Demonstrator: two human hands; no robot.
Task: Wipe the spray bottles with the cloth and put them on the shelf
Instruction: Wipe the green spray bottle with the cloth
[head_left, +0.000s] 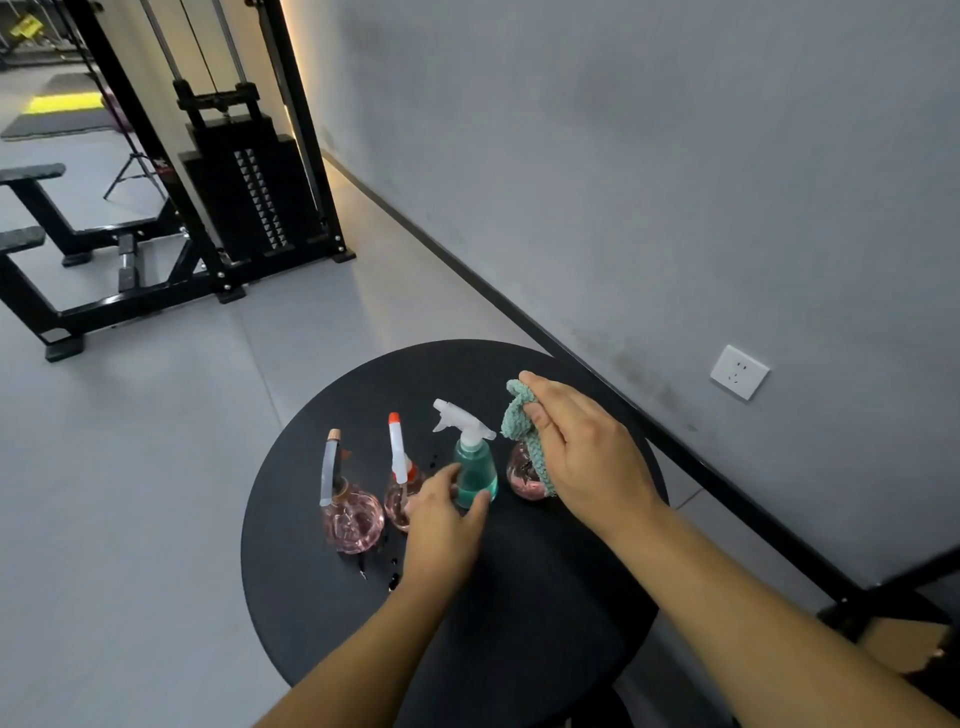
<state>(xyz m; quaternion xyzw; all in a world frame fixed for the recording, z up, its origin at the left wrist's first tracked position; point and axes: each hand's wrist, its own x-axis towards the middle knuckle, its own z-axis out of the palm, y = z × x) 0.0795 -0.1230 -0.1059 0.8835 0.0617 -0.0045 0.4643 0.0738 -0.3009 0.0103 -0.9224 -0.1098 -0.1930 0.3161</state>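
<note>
Several spray bottles stand on a round black table. A teal bottle with a white trigger head is in the middle; my left hand curls its thumb and fingers round its base. A pink bottle stands to its right, mostly covered by a teal knitted cloth that my right hand holds against it. Two more pink bottles stand to the left, one with an orange-tipped white sprayer and one with a clear sprayer.
Dark drops of liquid lie on the table near the left bottles. A grey wall with a white socket runs along the right. A black weight machine and bench frame stand on the grey floor behind.
</note>
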